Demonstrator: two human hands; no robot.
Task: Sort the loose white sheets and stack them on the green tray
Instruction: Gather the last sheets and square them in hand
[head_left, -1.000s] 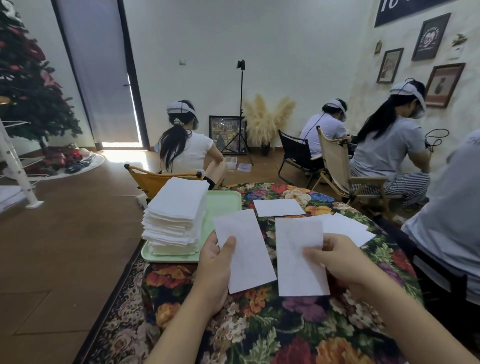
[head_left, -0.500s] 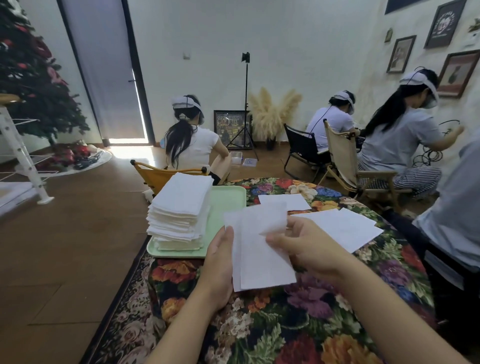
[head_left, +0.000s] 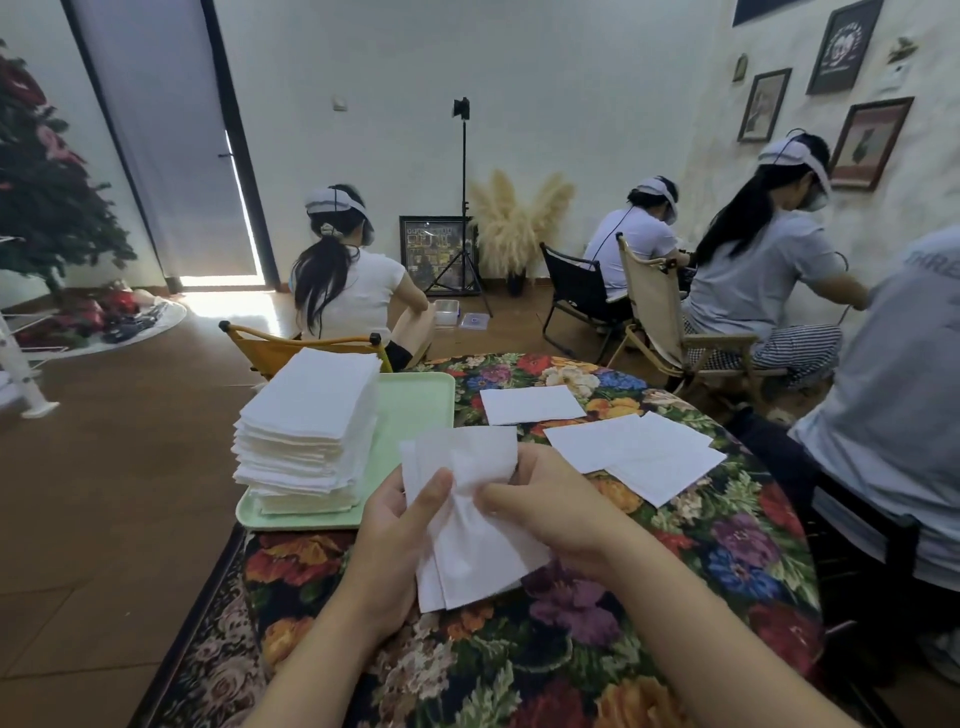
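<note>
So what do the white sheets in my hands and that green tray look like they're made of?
The white sheets look like thin tissue or soft nonwoven: matte, limp, creasing where the left hand and right hand hold them. Cloth cannot be ruled out. The green tray looks like moulded plastic: smooth pale surface, rounded raised rim, slight sheen.

Sheets (head_left: 470, 525) in hands: plain white. Stack (head_left: 311, 426) at 10 o'clock: white, on pale mint-green tray (head_left: 415, 410). Loose sheets (head_left: 639, 449) at 1 o'clock: white. Tablecloth (head_left: 675, 597): black ground, floral print in red, orange, purple, blue, cream. Floor (head_left: 104, 493): brown. Chair (head_left: 275, 351) at 11 o'clock: mustard yellow. Walls (head_left: 571, 104): white.
</note>
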